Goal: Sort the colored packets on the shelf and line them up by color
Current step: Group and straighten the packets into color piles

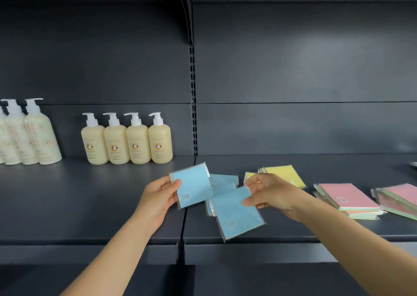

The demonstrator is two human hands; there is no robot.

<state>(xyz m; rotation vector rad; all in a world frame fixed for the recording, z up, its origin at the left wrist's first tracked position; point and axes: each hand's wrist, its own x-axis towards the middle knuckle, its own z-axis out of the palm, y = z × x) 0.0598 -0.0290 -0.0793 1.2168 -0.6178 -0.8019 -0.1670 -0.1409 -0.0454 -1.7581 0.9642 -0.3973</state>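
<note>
The dark shelf [90, 205] has cream bottles [126, 142] at the back. The left hand [158, 196] pinches one blue packet [194, 186], and the right hand [270, 194] pinches another blue packet [237, 214], probably to join the blue pile [223, 180]. Yellow packets [282, 173] and pink packets [347, 196] lie apart.

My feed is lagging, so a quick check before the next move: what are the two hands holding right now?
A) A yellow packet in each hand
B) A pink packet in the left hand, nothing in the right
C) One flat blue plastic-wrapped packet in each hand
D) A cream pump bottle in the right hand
C: the left hand grips one flat blue plastic-wrapped packet by its edge, and the right hand pinches another blue packet at its upper corner.
</note>
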